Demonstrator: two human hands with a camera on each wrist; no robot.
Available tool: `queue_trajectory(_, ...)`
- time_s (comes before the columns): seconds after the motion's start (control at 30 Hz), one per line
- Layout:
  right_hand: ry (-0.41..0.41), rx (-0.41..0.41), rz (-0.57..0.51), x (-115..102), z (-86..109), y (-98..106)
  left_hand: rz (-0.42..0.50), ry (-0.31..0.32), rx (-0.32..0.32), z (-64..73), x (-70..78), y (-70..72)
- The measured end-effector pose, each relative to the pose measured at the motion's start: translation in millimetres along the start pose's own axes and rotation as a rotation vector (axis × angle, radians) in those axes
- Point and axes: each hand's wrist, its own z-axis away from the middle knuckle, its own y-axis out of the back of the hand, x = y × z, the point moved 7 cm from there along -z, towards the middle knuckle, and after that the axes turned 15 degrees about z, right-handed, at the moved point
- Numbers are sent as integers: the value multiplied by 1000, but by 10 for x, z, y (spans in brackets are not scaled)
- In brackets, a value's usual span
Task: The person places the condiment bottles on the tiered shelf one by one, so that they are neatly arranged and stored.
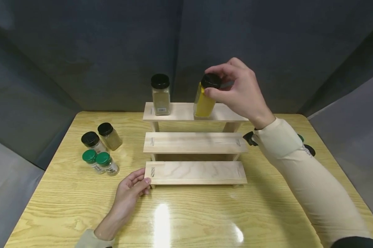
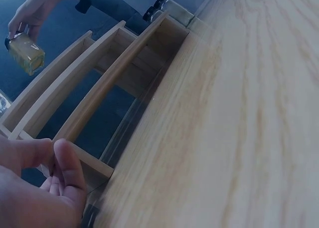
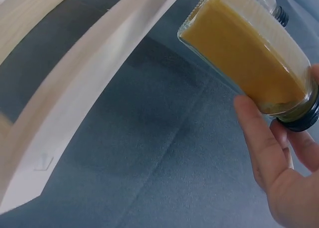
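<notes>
My right hand (image 1: 243, 90) pinches a spice jar of yellow powder (image 1: 205, 103) by its black lid, thumb on the near side. The jar leans a little over the top tier of a three-tier wooden shelf rack (image 1: 194, 174); whether its base touches the wood I cannot tell. In the right wrist view the glass jar (image 3: 244, 53) tips with its lid towards the palm. With thumb and fingers, my left hand (image 1: 129, 191) grips the bottom tier's left end. A black-lidded jar of greenish-brown powder (image 1: 161, 100) stands upright at the top tier's left.
Left on the wooden table (image 1: 192, 220) stand two black-lidded jars (image 1: 112, 137) and two green-lidded jars (image 1: 108, 165), close together. More dark and green lids (image 1: 310, 150) show partly behind my right sleeve. Dark fabric (image 1: 118, 51) hangs behind the table.
</notes>
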Motion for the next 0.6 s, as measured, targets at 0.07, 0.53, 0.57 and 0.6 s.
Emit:
queue_trajectory(0.07, 1, 2, -4, -2, -32, -27, -3, -3, 0, 1, 4, -3)
queue_trajectory(0.53, -18, -23, 23, 28, -152, -203, 8, -7, -14, 32, -7, -45)
queue_trajectory(0.57, -19, -24, 25, 29, -154, -209, 5, -7, -14, 36, -6, -45)
queue_trajectory(0.6, -19, -26, 26, 30, -154, -216, 3, -7, -14, 40, -5, -44)
